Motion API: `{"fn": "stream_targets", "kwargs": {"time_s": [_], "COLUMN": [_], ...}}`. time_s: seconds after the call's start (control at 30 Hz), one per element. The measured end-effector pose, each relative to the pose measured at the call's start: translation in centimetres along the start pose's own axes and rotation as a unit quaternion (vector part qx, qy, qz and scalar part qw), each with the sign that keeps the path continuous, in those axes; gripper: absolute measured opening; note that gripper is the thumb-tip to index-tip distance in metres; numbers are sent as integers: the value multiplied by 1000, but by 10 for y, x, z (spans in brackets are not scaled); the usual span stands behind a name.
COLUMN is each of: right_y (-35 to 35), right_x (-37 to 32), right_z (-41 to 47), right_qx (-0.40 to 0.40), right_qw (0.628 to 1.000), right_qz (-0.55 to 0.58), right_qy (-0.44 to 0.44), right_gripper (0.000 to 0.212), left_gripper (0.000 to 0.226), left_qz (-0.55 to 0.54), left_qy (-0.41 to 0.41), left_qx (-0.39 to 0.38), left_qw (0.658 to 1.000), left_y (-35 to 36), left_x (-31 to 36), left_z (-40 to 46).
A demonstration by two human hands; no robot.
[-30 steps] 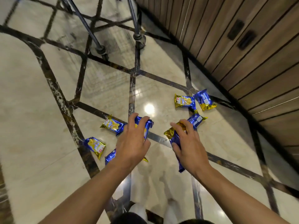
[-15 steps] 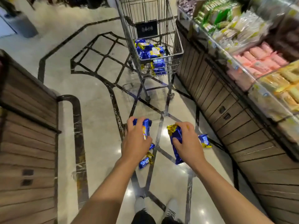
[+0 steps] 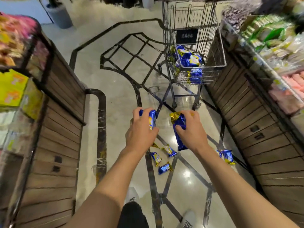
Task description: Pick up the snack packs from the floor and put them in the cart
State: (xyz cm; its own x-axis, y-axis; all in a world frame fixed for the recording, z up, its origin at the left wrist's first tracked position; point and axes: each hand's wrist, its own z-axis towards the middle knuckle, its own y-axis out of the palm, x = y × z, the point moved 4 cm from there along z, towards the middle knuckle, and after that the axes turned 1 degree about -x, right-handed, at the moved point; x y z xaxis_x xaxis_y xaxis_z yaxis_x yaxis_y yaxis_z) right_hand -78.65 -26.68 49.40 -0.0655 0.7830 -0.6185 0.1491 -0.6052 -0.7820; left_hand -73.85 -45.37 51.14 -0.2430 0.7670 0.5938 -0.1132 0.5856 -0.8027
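My left hand (image 3: 141,131) grips a blue and gold snack pack (image 3: 152,118) in front of me, well above the floor. My right hand (image 3: 191,130) holds another blue pack with a gold end (image 3: 179,127). Several more packs lie on the marble floor below: one (image 3: 156,157), one (image 3: 168,150), one (image 3: 165,168), and one near the right counter (image 3: 227,156). The wire cart (image 3: 213,46) stands ahead, slightly to the right, with several blue packs (image 3: 189,59) in its basket. Both hands are short of the cart.
Wood-panelled counters line both sides: left one (image 3: 54,129) and right one (image 3: 256,122), leaving a narrow aisle. Shelves of packaged goods (image 3: 279,46) sit above the right counter. A grey bin (image 3: 60,17) stands far back left. My feet show at the bottom.
I have stood up from the floor with a pack in each hand. The view has risen and the cart now appears ahead; the remaining packs lie below my hands.
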Motion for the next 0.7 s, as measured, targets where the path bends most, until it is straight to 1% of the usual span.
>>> {"fn": "stream_targets", "kwargs": {"time_s": [0.17, 0.33, 0.47, 0.53, 0.7], "right_y": [39, 52, 56, 57, 55], "right_x": [-68, -115, -132, -135, -138], "right_z": [36, 81, 133, 164, 260], "right_qx": [26, 34, 53, 66, 94], "right_qw": [999, 999, 998, 997, 994], "right_qz": [9, 1, 16, 26, 48], "right_qy": [21, 9, 11, 19, 41], "right_gripper": [53, 56, 55, 53, 52], "left_gripper": [62, 63, 60, 62, 62], "left_qz": [15, 19, 16, 23, 37], "left_qy": [19, 31, 45, 52, 72], "left_qx": [-19, -27, -26, -34, -43], "left_qw": [1000, 999, 999, 998, 996], "left_y": [-45, -78, -86, -86, -86], "left_x": [-52, -73, -75, -73, -59], "left_z": [47, 103, 162, 195, 291]}}
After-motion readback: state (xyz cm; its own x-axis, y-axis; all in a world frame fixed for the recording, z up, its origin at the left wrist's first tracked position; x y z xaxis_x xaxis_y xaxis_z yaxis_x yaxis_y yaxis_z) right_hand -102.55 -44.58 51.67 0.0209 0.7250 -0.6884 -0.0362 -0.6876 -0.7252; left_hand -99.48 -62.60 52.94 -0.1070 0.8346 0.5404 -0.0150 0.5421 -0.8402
